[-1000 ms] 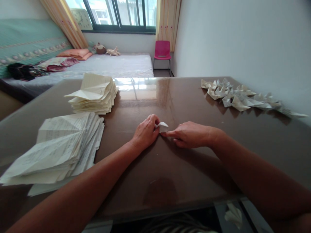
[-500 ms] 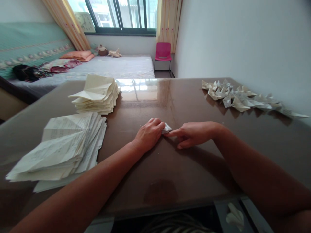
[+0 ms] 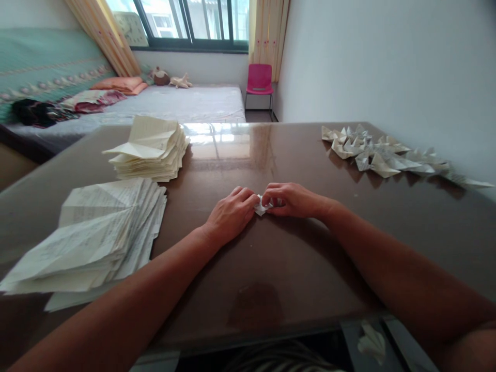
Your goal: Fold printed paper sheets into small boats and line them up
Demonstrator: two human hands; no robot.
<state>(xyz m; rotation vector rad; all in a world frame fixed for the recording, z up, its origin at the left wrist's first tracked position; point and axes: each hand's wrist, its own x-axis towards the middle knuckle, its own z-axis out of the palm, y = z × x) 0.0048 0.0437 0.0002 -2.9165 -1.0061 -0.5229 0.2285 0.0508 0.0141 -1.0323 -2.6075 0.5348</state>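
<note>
Both hands (image 3: 263, 206) pinch folded paper (image 3: 262, 207).

Looks like someone's bedroom at home: a bed (image 3: 186, 103) with pillows (image 3: 120, 85) and stuffed toys (image 3: 170, 79) under a curtained window (image 3: 194, 23), a pink chair (image 3: 259, 80) in the corner, and a glossy brown surface (image 3: 271, 258) up front.

Window (image 3: 194, 23) daylight glares on table (image 3: 232, 137); edges distorted.

The table (image 3: 271, 268) is dark brown and glossy, smooth enough to mirror the window. The sheets (image 3: 96, 237) and folded pieces (image 3: 382, 155) are matt printed paper. The chair (image 3: 259, 78) looks like pink plastic.
</note>
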